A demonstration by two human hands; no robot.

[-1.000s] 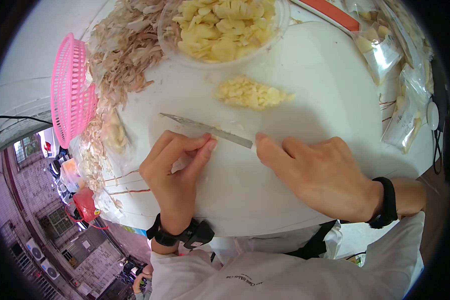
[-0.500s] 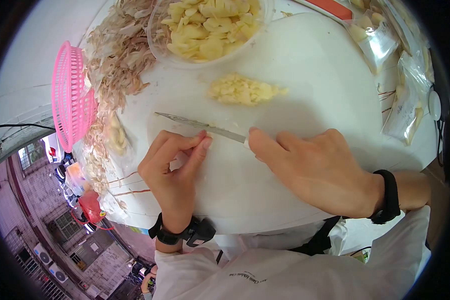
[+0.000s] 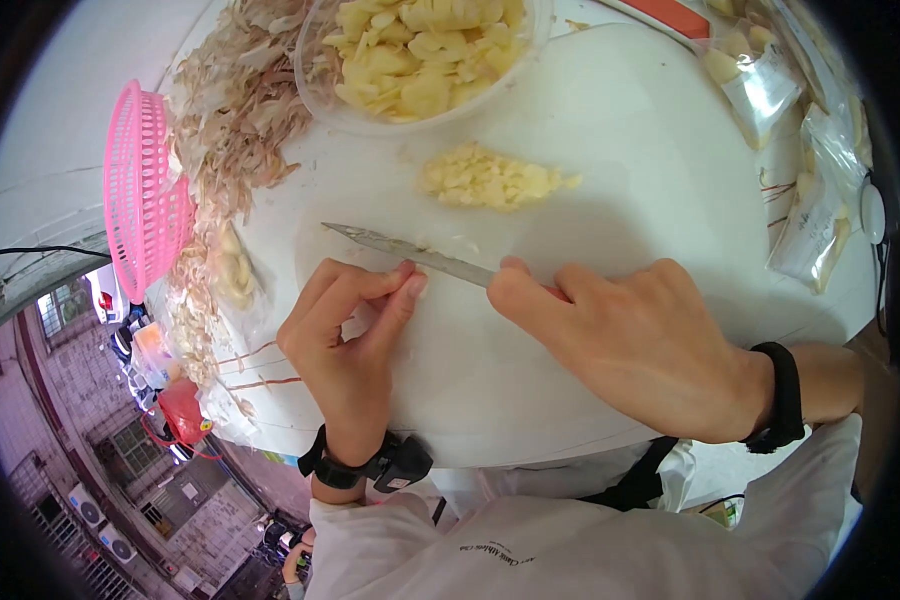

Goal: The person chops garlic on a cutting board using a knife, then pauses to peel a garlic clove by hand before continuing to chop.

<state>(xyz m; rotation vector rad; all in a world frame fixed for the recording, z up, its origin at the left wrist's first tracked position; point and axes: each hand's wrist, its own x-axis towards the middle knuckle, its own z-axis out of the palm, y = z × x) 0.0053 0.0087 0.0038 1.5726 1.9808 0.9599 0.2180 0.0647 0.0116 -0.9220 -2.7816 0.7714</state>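
My right hand (image 3: 630, 335) is closed around the handle of a knife (image 3: 410, 250), its blade pointing left with wet bits stuck along it. My left hand (image 3: 350, 320) pinches thumb and fingertips together right against the near edge of the blade. Whatever sits between those fingertips is too small or hidden to make out. Beyond the knife lies a small heap of chopped garlic (image 3: 495, 178) on the white board (image 3: 650, 130). Farther back, a clear plastic tub (image 3: 370, 128) holds many pale yellow garlic slices (image 3: 430, 60).
Dry garlic skins (image 3: 240, 100) pile up at the back left, beside a pink plastic basket (image 3: 145, 190) tipped on its side. A plastic bag of peeled cloves (image 3: 232, 270) lies near them. Labelled clear bags (image 3: 815, 220) and an orange-red object (image 3: 665, 15) lie at right.
The knife and my right hand have shifted slightly to the right, drawing the blade back a little. My left hand stays nearly still in its pinch.
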